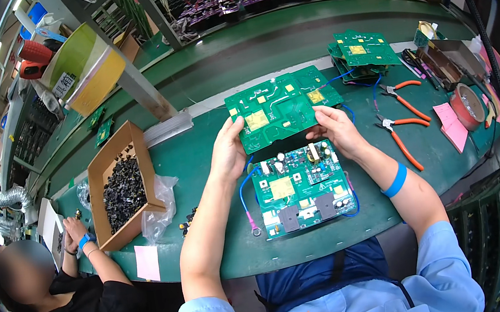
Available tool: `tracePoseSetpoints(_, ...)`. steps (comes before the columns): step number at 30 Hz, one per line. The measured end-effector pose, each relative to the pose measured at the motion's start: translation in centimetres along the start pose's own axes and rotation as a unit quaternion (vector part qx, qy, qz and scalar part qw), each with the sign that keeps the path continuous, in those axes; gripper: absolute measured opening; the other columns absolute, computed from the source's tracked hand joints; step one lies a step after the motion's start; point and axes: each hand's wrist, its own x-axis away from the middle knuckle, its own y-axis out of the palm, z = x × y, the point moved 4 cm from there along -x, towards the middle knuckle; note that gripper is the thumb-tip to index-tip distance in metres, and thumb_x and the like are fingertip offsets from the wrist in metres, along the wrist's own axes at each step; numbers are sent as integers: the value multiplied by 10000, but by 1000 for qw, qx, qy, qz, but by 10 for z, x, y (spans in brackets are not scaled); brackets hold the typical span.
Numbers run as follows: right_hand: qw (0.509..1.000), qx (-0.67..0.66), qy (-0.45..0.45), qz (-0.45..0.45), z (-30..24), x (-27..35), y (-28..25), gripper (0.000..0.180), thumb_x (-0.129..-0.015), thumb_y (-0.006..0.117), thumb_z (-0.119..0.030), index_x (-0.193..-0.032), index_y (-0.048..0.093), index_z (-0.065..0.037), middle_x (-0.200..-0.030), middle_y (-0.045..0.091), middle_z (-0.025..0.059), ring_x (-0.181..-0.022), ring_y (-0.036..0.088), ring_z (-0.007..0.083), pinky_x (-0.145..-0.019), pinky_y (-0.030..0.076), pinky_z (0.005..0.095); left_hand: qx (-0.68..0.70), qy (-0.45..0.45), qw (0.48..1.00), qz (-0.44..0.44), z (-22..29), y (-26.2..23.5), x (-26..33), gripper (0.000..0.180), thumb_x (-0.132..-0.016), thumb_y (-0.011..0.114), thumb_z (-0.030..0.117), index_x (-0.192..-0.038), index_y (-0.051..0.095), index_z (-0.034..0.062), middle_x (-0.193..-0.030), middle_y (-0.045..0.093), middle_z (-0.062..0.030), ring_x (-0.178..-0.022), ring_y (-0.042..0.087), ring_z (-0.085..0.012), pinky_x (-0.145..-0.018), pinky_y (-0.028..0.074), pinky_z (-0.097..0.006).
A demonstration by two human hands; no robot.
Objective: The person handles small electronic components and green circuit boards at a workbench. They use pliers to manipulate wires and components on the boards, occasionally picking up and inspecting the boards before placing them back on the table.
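A green circuit board (286, 106), solder side up, is held over the bench between my two hands. My left hand (228, 147) grips its left edge with the thumb on top, and my right hand (339, 130) pinches its right front corner. Behind its right side another green board (315, 79) shows partly; whether it touches the held one, I cannot tell. Below, near the bench's front edge, lies a populated circuit board (312, 195), components up. From its left side runs a blue wire (242, 195) ending in a pink-sleeved ring terminal (255, 231).
A stack of boards (365, 48) stands at the back right. Orange-handled pliers (408, 149) and orange-handled cutters (412, 102) lie to the right, before a tape roll (467, 107). Left is a cardboard box (143, 163) of small black parts. A co-worker (87, 301) sits at far left.
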Motion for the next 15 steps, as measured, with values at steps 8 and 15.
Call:
tracePoseSetpoints(8, 1000, -3, -9, -3, 1, -2, -2, 329, -863, 396, -279, -1076, 474, -42, -842, 579, 54, -710, 555, 112, -651, 422, 235, 4, -44, 999, -9, -4, -5, -1, 260, -832, 429, 165, -1025, 451, -7, -988, 549, -114, -875, 557, -192, -786, 446, -316)
tracePoseSetpoints(15, 1000, -3, -8, -5, 4, -2, -2, 331, -862, 397, -280, -1083, 471, -46, -840, 580, 51, -706, 556, 112, -643, 419, 231, -6, -37, 999, -3, -3, -2, 0, 258, -841, 397, 132, -1051, 434, -12, -1018, 527, -116, -899, 540, -187, -785, 442, -307)
